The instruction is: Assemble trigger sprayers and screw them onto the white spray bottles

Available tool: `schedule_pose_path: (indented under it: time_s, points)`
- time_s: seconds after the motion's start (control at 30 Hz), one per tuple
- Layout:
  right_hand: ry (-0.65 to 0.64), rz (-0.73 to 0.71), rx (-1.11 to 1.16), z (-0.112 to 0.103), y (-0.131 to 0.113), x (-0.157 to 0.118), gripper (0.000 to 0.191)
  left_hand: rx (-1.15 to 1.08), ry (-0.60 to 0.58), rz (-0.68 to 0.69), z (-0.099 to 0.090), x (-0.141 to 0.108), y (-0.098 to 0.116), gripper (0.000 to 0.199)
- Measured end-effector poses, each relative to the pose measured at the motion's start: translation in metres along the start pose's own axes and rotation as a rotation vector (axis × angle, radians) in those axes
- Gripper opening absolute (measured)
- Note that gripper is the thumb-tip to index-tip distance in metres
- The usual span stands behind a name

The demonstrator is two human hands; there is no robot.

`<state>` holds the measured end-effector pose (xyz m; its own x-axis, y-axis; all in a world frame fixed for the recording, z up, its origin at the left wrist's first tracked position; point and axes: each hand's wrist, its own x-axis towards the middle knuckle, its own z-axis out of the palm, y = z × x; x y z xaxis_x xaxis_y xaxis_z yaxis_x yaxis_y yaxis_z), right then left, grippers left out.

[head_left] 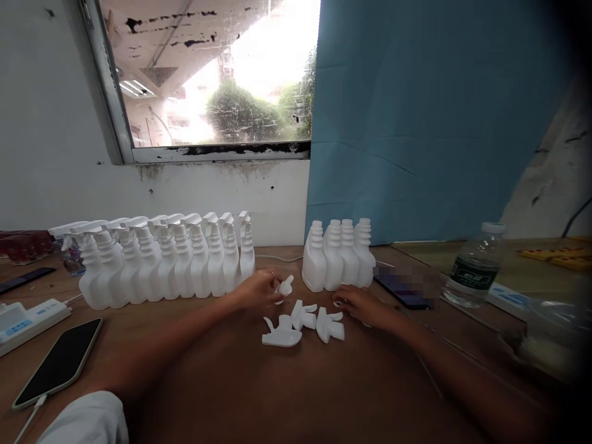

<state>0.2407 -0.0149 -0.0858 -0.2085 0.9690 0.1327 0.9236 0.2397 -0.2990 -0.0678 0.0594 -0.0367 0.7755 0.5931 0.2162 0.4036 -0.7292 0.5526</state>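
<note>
Loosely curled hands (pixel 259 288) (pixel 358 304), spray head (pixel 285 287) in left.

Daylight glares through the window (pixel 272 49), blowing its upper right out to white; lamps (pixel 135 88) glow at its lower left. Just beneath it the wall (pixel 208 191) is softly lit, while farther below, the table (pixel 222 388) sinks into brown dimness and the spray heads (pixel 283 336) lose fine detail. Far right of it, the view darkens at the edge and the container (pixel 552 327) seems smeared, perhaps by lens distortion.
</note>
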Motion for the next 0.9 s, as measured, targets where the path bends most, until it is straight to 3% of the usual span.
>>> schedule_pose_path:
  time_s: [0.13,0.23,0.33,0.5,0.6,0.73,0.9]
  points:
    - [0.020,0.050,0.017,0.001,0.002,0.002,0.013,-0.227,0.016,0.048,0.005,-0.026,0.033,0.034]
    - [0.039,0.089,0.054,-0.001,0.001,0.003,0.016,-0.513,-0.052,0.129,0.024,-0.053,0.053,0.036]
    - [0.041,0.094,0.102,-0.008,-0.007,-0.002,0.015,-0.619,-0.168,0.168,0.048,-0.075,0.062,0.039]
    - [0.057,0.030,0.172,-0.025,-0.046,-0.036,0.016,-0.646,-0.226,0.131,0.079,-0.083,0.054,0.041]
    - [0.149,-0.032,0.294,-0.028,-0.081,-0.066,0.021,-0.632,-0.178,0.114,0.085,-0.079,0.048,0.040]
    - [0.278,-0.198,0.360,-0.014,-0.111,-0.096,0.012,-0.594,-0.112,0.143,0.084,-0.074,0.045,0.040]
    - [0.405,-0.444,0.303,0.013,-0.113,-0.100,0.021,-0.571,-0.086,0.173,0.085,-0.076,0.041,0.043]
